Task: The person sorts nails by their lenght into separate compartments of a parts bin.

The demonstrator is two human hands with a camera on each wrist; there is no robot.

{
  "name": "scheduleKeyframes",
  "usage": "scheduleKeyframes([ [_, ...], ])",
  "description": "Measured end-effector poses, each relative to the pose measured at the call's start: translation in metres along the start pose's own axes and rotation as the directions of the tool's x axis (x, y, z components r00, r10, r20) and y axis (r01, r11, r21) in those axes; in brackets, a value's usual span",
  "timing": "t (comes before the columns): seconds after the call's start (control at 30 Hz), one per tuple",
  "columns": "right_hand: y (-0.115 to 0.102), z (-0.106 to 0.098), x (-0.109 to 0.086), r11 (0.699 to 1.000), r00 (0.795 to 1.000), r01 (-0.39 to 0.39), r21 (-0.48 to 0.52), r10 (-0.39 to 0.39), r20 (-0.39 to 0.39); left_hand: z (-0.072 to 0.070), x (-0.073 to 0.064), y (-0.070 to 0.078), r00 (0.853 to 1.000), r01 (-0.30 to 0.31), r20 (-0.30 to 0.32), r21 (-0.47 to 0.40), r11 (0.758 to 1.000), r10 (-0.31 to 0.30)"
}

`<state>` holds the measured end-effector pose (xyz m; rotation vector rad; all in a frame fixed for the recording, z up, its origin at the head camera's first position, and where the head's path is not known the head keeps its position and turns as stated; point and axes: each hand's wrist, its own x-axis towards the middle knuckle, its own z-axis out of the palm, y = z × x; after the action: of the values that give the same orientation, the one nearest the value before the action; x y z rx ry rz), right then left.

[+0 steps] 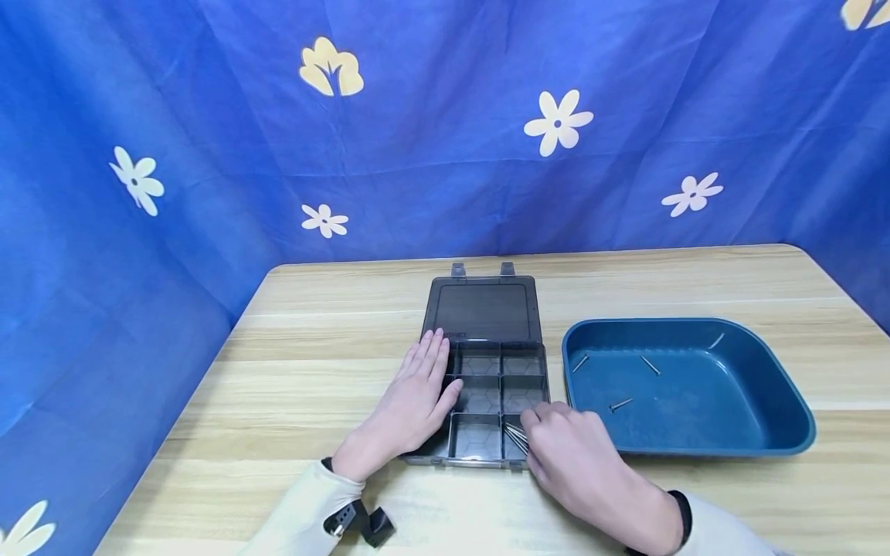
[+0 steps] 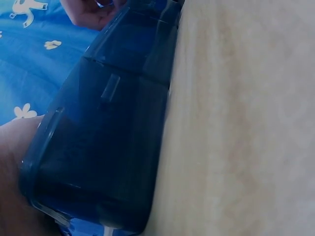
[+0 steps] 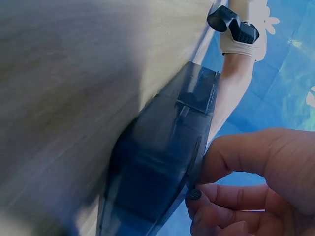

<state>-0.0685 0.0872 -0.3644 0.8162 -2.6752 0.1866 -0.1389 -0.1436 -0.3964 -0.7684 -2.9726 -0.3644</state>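
Observation:
A dark see-through compartment box (image 1: 476,444) stands on the table, its lid (image 1: 484,307) folded back behind it. My left hand (image 1: 417,386) lies over the left side of the box, fingers straight and thumb spread. At the front right compartment is my right hand (image 1: 573,455), its thumb and fingers curled at the box rim. In the right wrist view a nail, its round textured head (image 3: 195,194) showing, is pinched between them; its shank is hidden. Several slim metal nails (image 1: 517,437) lie in that front right compartment, partly covered by the right hand.
A blue plastic tray (image 1: 702,452) stands right of the box, close to the right hand. It holds a few loose nails (image 1: 650,365). Behind the wooden table (image 1: 306,347) hangs a blue curtain (image 1: 431,154) with flowers.

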Motion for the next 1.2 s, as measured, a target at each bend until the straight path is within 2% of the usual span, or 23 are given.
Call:
scheduleKeyframes([
  [0.37,-0.002,0.002,0.007,0.999,1.0,-0.03,-0.033,0.03,0.009,0.0,0.001,0.001,0.999,-0.007,-0.033,-0.013,1.0,0.006],
  [0.57,-0.001,0.003,0.01,0.999,0.997,-0.054,0.008,0.053,0.05,0.0,0.001,0.001,1.0,0.0,-0.016,0.0,1.0,0.0],
  [0.87,-0.001,0.003,0.014,0.991,0.989,-0.096,0.088,0.085,0.123,0.0,-0.001,0.0,1.0,-0.002,-0.024,-0.006,1.0,0.002],
  [1.03,-0.001,0.004,0.016,0.989,0.981,-0.117,0.089,0.102,0.165,0.001,-0.001,0.0,1.0,0.0,-0.018,-0.007,1.0,-0.001],
  [1.2,0.0,0.006,0.018,0.99,0.98,-0.124,0.066,0.112,0.162,0.0,0.001,0.0,1.0,-0.002,-0.023,-0.011,1.0,0.002],
])
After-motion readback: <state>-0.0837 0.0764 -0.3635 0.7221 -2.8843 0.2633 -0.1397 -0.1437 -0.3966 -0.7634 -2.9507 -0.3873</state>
